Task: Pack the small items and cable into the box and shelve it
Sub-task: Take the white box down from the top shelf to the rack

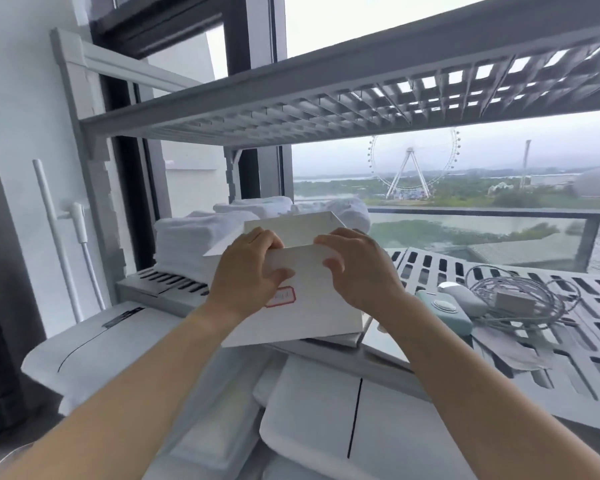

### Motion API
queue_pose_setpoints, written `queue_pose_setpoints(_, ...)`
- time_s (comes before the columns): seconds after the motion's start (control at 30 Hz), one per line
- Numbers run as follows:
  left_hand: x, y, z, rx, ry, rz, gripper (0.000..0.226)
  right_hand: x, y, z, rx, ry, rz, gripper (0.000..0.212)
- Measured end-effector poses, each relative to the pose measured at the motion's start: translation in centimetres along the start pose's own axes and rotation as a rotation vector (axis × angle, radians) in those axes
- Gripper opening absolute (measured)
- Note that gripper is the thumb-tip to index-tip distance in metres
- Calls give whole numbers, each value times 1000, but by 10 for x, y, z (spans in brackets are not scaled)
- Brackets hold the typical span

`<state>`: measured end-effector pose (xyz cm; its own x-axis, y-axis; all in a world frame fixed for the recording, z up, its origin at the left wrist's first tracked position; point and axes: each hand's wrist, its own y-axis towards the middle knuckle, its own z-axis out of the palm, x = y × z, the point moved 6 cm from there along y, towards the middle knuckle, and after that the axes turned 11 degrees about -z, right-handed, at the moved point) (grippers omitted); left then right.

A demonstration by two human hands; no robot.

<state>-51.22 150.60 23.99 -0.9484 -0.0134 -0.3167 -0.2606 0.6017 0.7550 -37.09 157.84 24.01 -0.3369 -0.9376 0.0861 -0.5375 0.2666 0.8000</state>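
A white cardboard box [312, 306] with a red-framed label stands on the slatted grey shelf [568, 337] in front of me, its top flaps raised. My left hand [248, 271] and my right hand [357, 268] both grip the near flap at its top edge. To the right on the shelf lie a mint-green device [445, 311], a small white oval item [461, 297] and a coiled white cable with a charger block [520, 299]. A grey cloth pouch [513, 351] lies flat below the cable.
Folded white towels [184, 244] are stacked behind and left of the box. An upper slatted shelf [326, 98] hangs overhead. White appliances [343, 427] sit below the shelf edge. A white pipe [54, 233] runs along the left wall. A window is behind the rack.
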Motion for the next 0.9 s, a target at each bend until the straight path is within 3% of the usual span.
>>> queue_pose_setpoints(0.3, -29, 11, 30, 0, 63, 61, 33, -33, -1, 1, -68, 51, -36, 33)
queue_pose_setpoints(0.53, -69, 14, 46, -48, 6, 102, 33, -63, -12, -44, -136, 23, -72, 31)
queue_pose_setpoints(0.9, -166, 9, 112, -24, -32, 183, 32, -151, -62, -100, 2, -79, -19, 27)
